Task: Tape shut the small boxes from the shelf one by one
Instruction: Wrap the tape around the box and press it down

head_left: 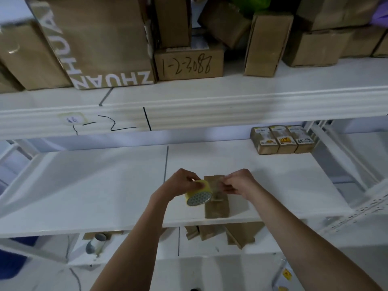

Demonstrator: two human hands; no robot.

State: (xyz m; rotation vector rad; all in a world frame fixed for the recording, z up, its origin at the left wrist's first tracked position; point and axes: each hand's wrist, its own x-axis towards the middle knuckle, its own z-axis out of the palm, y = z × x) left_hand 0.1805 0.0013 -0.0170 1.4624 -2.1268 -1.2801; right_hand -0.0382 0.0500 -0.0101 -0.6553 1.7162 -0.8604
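Observation:
A small brown cardboard box [217, 207] lies on the white middle shelf [105, 185], near its front edge. Just above the box's left side, my left hand [181, 182] grips a yellowish roll of clear tape [198, 193]. A short strip of tape stretches from the roll to my right hand [237, 182], which pinches the tape's free end over the top of the box. Three small taped boxes [282, 140] with labels stand side by side at the back right of the same shelf.
The upper shelf [210, 114] carries several larger cardboard boxes, one marked 1-2-3088 [189, 64]. Below the middle shelf lie more small brown boxes [222, 232] and a grey-white roll [95, 243]. A white metal rack frame [346, 156] stands at the right.

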